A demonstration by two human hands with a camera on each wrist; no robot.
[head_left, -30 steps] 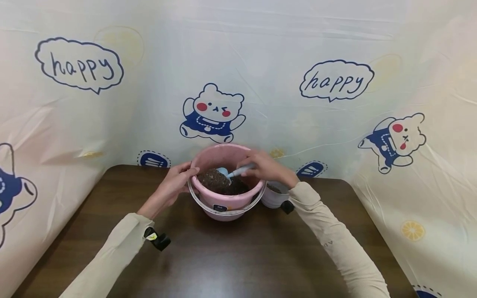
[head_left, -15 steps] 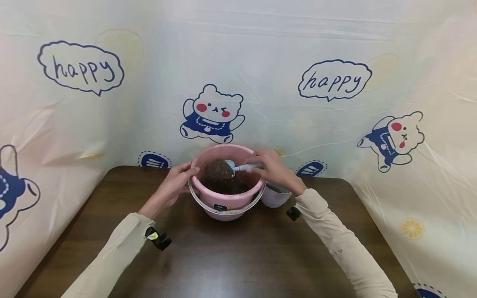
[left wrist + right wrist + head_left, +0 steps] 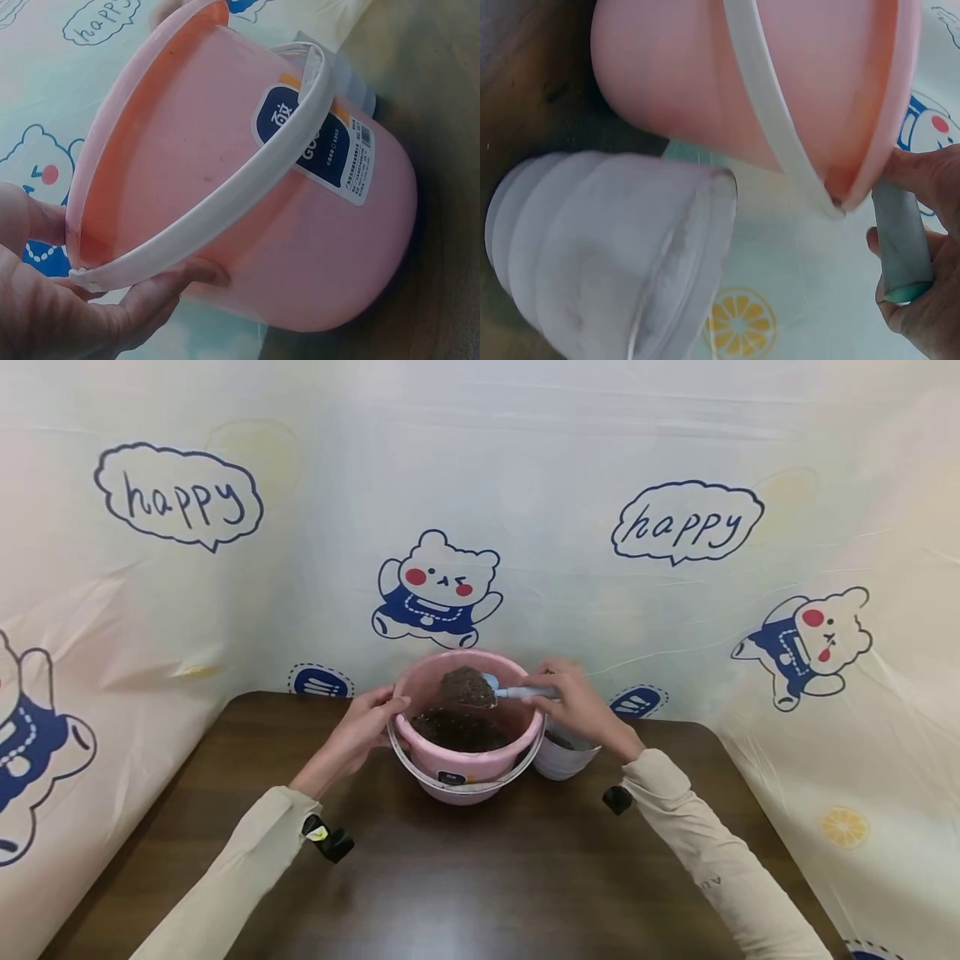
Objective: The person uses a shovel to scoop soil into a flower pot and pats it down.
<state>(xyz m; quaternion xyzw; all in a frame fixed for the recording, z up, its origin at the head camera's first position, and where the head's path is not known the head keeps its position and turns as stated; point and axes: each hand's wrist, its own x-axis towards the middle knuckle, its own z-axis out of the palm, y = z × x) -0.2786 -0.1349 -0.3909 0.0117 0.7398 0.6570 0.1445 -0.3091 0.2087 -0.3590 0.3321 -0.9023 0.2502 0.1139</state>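
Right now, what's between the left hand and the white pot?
In the head view, the pink bucket: the left hand grips one side, the white pot stands by the other.

At the centre of the head view, the bucket (image 3: 468,766) is pale pink, its handle (image 3: 225,210) white, its label (image 3: 341,161) dark blue and white with orange. The soil (image 3: 457,731) is dark brown. The scoop (image 3: 510,692) is light blue, greyer along its grip. Right of centre, the pot (image 3: 562,764) is greyish white. The table (image 3: 465,877) is dark brown, the sleeves (image 3: 225,877) at lower left and lower right beige. Across the top, the pale blue and cream backdrop (image 3: 555,435) carries navy-and-white bears (image 3: 438,593) with red cheeks, navy-outlined "happy" bubbles (image 3: 180,497) and, at lower right, an orange slice (image 3: 845,827).
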